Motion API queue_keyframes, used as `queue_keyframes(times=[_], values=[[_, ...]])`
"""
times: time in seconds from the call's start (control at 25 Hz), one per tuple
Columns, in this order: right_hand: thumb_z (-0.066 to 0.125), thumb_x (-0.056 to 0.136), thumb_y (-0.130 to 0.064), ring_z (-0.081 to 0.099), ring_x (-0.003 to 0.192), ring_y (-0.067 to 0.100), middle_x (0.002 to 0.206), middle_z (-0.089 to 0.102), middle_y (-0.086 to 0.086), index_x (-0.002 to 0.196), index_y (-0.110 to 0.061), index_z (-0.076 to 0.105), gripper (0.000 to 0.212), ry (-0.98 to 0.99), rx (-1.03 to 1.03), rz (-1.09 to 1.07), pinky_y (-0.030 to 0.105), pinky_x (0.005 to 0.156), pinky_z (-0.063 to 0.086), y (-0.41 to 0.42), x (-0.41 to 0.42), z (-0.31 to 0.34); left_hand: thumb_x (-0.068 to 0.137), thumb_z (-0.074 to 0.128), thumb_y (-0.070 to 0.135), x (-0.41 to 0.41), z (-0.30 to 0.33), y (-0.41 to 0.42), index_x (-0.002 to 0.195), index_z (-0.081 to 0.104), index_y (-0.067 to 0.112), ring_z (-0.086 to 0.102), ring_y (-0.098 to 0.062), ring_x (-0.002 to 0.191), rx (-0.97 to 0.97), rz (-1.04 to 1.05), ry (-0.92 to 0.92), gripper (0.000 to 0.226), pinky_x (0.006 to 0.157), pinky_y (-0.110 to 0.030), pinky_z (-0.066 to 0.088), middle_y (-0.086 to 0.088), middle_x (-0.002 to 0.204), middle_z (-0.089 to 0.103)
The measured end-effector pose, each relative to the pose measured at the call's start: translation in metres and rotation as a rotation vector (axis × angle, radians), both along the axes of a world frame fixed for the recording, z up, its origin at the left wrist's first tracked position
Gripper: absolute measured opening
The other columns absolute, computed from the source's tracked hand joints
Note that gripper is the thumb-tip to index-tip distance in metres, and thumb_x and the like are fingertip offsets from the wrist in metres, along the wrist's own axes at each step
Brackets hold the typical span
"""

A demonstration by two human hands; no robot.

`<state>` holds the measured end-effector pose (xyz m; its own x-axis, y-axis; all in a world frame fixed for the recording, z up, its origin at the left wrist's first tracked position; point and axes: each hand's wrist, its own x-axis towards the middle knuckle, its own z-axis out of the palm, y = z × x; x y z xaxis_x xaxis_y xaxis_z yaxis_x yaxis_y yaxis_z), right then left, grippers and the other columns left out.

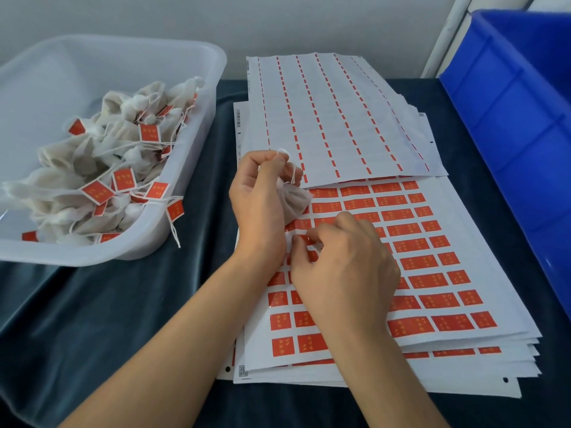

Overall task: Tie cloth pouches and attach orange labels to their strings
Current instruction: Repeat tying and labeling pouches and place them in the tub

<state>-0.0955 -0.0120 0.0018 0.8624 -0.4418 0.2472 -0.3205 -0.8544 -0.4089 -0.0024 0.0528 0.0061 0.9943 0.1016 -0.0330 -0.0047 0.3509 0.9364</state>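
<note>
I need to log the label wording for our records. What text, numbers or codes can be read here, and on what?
Nothing can be quoted with confidence.
Orange labels on the top sheet: yellow marks, too blurred to read.
Labels on the tied pouches in the clear bin: same marks, unreadable.
Backing sheet's left edge: barcode with small digits, too small.
Bottom-left corner: QR-type code, no legible text.
Blue crate: no text visible.

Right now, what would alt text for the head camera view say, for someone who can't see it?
A person's left hand holds a small cloth pouch by its string while the right hand picks at an orange label on a sticker sheet. A clear tub of labelled pouches sits left, a blue bin right.
</note>
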Motion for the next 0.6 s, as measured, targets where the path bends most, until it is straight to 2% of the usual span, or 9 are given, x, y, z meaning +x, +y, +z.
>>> queue_keyframes(times=[0.12, 0.24, 0.44, 0.6], values=[[0.068, 0.087, -0.055, 0.052, 0.079, 0.009, 0.092, 0.066, -0.008, 0.097, -0.026, 0.077, 0.032, -0.004, 0.030, 0.005, 0.027, 0.066, 0.048, -0.0017, -0.0012, -0.0010, 0.098, 0.061, 0.016, 0.0006, -0.0001, 0.0005, 0.080, 0.063, 0.018, 0.066, -0.019, 0.081, -0.008, -0.008, 0.005, 0.018, 0.081, -0.035, 0.060, -0.007, 0.082, 0.065], [0.071, 0.086, -0.053, 0.054, 0.083, 0.010, 0.094, 0.067, -0.006, 0.100, -0.024, 0.078, 0.033, -0.010, 0.038, -0.002, 0.031, 0.070, 0.054, -0.0009, -0.0014, -0.0017, 0.098, 0.061, 0.017, 0.0018, -0.0008, 0.0016, 0.082, 0.063, 0.017, 0.066, -0.019, 0.080, -0.013, -0.009, 0.005, 0.016, 0.077, -0.032, 0.060, -0.007, 0.081, 0.065], [0.074, 0.084, -0.051, 0.047, 0.077, 0.009, 0.088, 0.066, -0.005, 0.092, -0.023, 0.078, 0.030, -0.015, 0.008, 0.002, 0.028, 0.066, 0.048, 0.0004, -0.0015, -0.0018, 0.101, 0.059, 0.013, 0.0006, -0.0020, -0.0003, 0.086, 0.062, 0.013, 0.064, -0.015, 0.075, -0.007, -0.012, 0.004, 0.016, 0.071, -0.027, 0.058, -0.001, 0.077, 0.066], [0.076, 0.083, -0.051, 0.045, 0.072, 0.008, 0.083, 0.065, -0.005, 0.086, -0.023, 0.078, 0.028, -0.010, -0.033, 0.023, 0.024, 0.062, 0.040, -0.0024, -0.0022, 0.0003, 0.102, 0.059, 0.011, 0.0006, -0.0012, -0.0011, 0.087, 0.062, 0.012, 0.065, -0.015, 0.078, 0.001, 0.001, 0.010, 0.015, 0.078, -0.030, 0.060, -0.002, 0.078, 0.066]])
